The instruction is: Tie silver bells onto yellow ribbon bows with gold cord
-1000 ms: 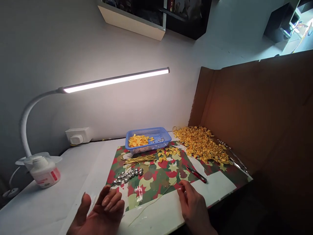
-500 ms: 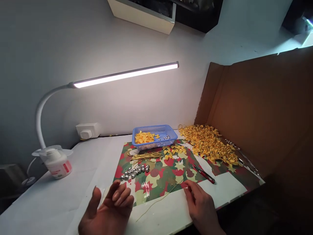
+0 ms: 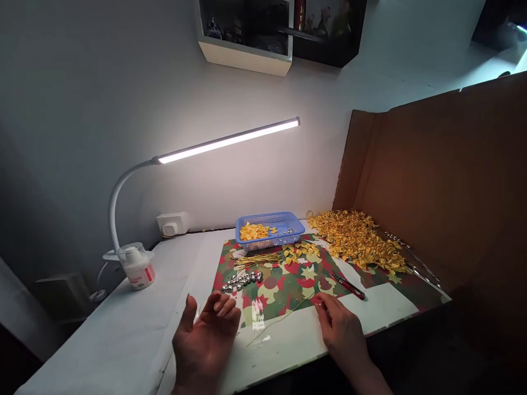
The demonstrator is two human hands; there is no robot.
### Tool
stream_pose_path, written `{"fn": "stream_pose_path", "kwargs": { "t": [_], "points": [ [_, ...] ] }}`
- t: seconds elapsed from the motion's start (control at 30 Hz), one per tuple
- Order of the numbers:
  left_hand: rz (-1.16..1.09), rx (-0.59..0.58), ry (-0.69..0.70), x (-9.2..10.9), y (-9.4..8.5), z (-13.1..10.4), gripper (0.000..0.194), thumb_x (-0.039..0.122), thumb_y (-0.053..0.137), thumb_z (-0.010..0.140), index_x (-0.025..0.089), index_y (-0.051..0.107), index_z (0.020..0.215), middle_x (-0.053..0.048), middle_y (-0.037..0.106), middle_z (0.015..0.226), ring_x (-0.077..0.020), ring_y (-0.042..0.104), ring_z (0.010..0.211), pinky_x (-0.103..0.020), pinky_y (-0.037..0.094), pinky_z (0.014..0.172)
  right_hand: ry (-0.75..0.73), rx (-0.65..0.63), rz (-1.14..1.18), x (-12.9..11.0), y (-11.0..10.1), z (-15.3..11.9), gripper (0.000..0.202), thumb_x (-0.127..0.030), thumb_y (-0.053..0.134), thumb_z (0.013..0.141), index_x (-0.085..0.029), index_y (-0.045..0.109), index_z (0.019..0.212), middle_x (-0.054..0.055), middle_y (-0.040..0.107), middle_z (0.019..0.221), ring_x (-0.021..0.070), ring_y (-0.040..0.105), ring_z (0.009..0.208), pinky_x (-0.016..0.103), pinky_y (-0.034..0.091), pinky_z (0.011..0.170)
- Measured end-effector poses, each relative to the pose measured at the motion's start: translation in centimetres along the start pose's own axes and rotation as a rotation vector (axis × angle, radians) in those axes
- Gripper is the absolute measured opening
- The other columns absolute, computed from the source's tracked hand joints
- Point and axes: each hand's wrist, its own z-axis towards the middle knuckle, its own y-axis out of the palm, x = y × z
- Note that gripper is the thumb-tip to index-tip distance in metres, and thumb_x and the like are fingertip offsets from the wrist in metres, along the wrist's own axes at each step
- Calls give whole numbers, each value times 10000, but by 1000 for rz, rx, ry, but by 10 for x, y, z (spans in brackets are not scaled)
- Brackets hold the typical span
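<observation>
Shelf [image 3: 247, 57], top centre: cropped above, contents dim. Cardboard [image 3: 444, 186], right: cropped. Right hand [image 3: 340, 323], lower centre: contact with cord [image 3: 280, 319] unclear.

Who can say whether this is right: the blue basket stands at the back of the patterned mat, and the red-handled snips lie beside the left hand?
Not the left hand: the head view shows the snips beside the right hand. The basket does stand at the mat's back edge.

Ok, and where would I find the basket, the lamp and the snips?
Basket [image 3: 267, 243]: head view, on its front wall.
Lamp [image 3: 230, 141]: head view, on its lit bar.
Snips [image 3: 354, 291]: head view, on the red handle.
</observation>
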Motion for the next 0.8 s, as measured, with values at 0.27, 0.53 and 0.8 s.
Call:
{"fn": "stream_pose_path", "kwargs": {
  "t": [0.27, 0.53, 0.8],
  "points": [
    [67, -33, 4, 0, -3, 3, 405, 500, 420, 997, 166, 571, 825, 42, 479, 635, -105, 500, 514, -235, 449, 460, 96, 9, 117, 16, -3, 0, 274, -250, 397, 1045, -116, 629, 1103, 18, 668, 735, 150, 678, 689, 294, 551, 648],
    [196, -27, 97, -1, -6, 5, 405, 484, 446, 1001, 156, 589, 811, 52, 496, 609, -96, 507, 489, -228, 446, 452, 136, -139, 201, 32, -12, 18, 130, -217, 580, 965, -134, 673, 1000, 31, 693, 884, 131, 666, 706, 301, 568, 684],
    [678, 39, 347, 15, -17, 2, 56, 90, 748, 789, 132, 712, 783, 15, 624, 631, -103, 561, 547, -171, 477, 515, 28, -356, 189, 27, -12, 50, 195, -157, 626, 847, -247, 759, 956, 51, 651, 1018, 218, 658, 945, 335, 542, 794]
  ]
}}
